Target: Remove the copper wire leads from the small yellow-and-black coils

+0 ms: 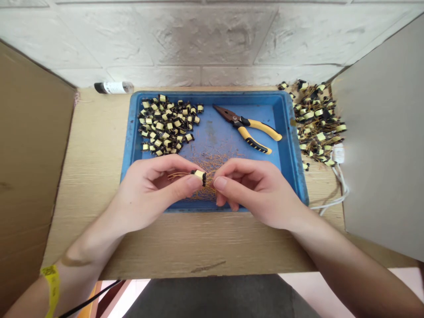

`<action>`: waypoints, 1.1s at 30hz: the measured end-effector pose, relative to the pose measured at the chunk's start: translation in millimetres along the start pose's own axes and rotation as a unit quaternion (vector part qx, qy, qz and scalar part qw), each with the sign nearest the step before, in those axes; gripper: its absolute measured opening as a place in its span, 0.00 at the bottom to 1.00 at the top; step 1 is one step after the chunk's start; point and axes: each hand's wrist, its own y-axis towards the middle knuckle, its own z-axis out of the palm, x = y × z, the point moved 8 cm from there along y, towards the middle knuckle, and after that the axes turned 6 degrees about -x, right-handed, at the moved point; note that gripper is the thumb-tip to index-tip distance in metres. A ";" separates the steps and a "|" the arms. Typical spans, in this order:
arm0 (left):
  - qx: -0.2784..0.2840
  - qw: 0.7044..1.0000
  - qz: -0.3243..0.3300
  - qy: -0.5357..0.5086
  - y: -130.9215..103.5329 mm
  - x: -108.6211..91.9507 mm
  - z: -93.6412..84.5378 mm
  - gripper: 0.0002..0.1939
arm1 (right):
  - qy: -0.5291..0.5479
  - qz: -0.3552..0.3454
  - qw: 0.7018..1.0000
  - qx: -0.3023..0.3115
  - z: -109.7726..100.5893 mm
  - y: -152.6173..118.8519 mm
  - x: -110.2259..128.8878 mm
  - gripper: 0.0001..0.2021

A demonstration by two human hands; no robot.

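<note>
Between the thumb and fingers of my left hand (155, 190) is a small transformer (199, 176), black with a pale yellow tape wrap. Thin copper-coloured wires stick out from its left side. Just to its right, my right hand (250, 187) has thumb and forefinger pinched together on what look like wire ends from the transformer's right side. Both hands are above the front part of a blue tray (303, 190). Beneath them lies a scatter of cut wire bits (212, 161). The fingertips hide part of the transformer.
Trimmed transformers (165, 126) are heaped in the tray's left side. Yellow-and-black long-nose pliers (247, 128) lie at its right. Outside the tray, transformers with long wires (318, 119) are piled by a white cable (342, 190). A small bottle (113, 87) lies at the back left.
</note>
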 end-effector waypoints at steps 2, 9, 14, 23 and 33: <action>0.006 1.000 -0.001 -0.003 0.1 -0.1 0.7 0.02 | -0.013 -0.025 1.000 -0.011 -1.6 -0.1 3.3 0.06; 0.042 0.999 -0.033 0.003 -0.8 4.9 7.2 0.02 | -0.108 -0.098 0.988 -0.053 -6.1 -1.5 11.9 0.06; 0.063 0.997 -0.048 -0.006 -3.4 7.6 10.6 0.02 | -0.128 -0.106 0.985 -0.046 -4.3 -1.5 12.6 0.07; 0.038 0.999 -0.028 -0.012 -1.0 4.2 7.8 0.04 | -0.078 -0.110 0.990 -0.043 -2.9 -2.6 11.8 0.06; 0.047 0.998 -0.030 -0.006 -1.7 5.3 8.9 0.05 | -0.113 -0.124 0.985 -0.042 -1.8 -1.5 13.1 0.04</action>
